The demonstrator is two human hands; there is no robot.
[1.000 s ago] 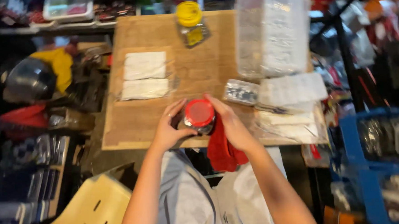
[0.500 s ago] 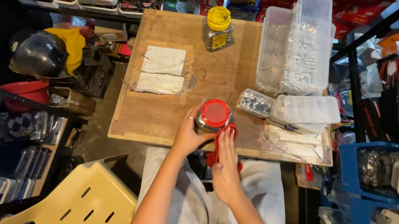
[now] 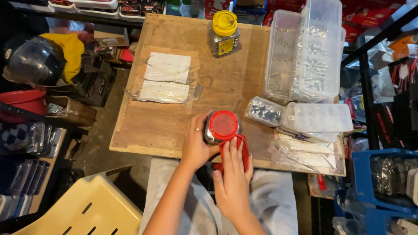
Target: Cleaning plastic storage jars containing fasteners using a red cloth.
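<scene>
We see a wooden board (image 3: 180,123) as the work surface, with stacked clear plastic boxes (image 3: 306,55) at its right. Near the front edge stands a red-lidded jar (image 3: 222,126), upright, long axis vertical. Left hand (image 3: 197,149) wraps the jar's left side, fingers closed on it. Right hand (image 3: 232,183) sits just below the jar, nearer us, pressing a red cloth (image 3: 239,151) against it; grip on cloth unclear.
</scene>
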